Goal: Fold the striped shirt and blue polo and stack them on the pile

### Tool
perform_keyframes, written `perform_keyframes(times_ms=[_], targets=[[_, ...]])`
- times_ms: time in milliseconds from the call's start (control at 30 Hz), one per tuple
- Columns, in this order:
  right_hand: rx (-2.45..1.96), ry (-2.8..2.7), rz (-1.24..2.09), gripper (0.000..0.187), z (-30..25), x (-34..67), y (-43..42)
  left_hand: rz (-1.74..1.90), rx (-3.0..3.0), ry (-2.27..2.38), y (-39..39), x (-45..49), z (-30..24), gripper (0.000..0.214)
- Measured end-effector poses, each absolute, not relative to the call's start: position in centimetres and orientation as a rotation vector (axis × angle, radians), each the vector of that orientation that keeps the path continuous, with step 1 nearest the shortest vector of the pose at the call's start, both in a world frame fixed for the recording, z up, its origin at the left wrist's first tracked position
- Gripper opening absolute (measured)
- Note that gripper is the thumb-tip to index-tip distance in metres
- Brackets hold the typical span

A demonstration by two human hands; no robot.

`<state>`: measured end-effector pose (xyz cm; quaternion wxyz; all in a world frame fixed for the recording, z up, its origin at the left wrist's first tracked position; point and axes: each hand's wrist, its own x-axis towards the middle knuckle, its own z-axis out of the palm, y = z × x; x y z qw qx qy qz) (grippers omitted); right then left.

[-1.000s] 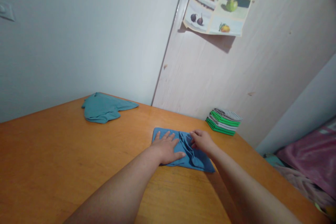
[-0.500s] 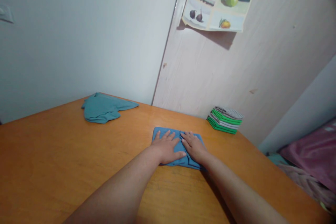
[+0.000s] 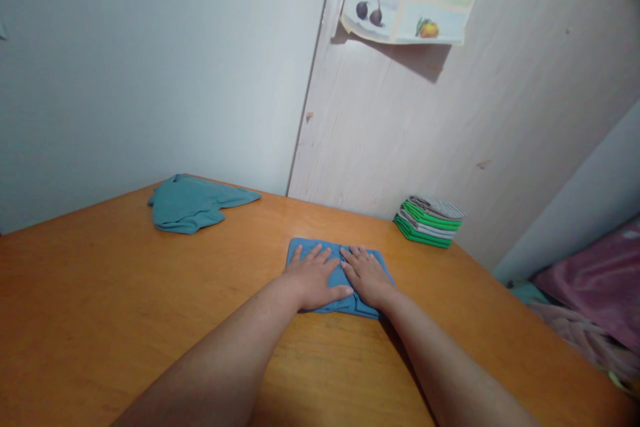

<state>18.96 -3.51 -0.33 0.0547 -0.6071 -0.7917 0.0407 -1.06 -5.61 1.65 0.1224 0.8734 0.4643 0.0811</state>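
A folded blue cloth (image 3: 333,305) lies flat on the wooden table (image 3: 125,300) in front of me. On its left half rests my left hand (image 3: 315,280), palm down with the fingers spread. My right hand (image 3: 367,277) lies flat on the cloth's right half, fingers stretched out and close to the left hand's fingers. Both hands cover much of the cloth, so part of its folds is hidden. Whether it is a garment or a plain cloth I cannot tell.
A crumpled teal cloth (image 3: 187,203) lies at the back left of the table. Folded green and grey cloths (image 3: 430,221) are stacked near the back right edge. Behind the table is a wall with a sheet of fruit pictures (image 3: 410,0). Pink fabric (image 3: 593,273) sits beyond the right edge.
The camera view has shifted slightly. Both hands stay flat on the blue cloth, almost in the same spots, and the other cloths have not moved on the table.
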Motion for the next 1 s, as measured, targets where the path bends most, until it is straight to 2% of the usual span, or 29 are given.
perform_keyframes(times_ms=[767, 1000], targets=[[-1.901, -2.321, 0.262, 0.063, -0.1, 19.1, -5.5, 0.267, 2.562, 1.358, -5.3, -1.3, 1.3, 0.094], [-1.867, -2.003, 0.211, 0.058, 0.8, 22.1, -4.4, 0.537, 2.537, 1.541, -3.5, -2.6, 1.2, 0.073]])
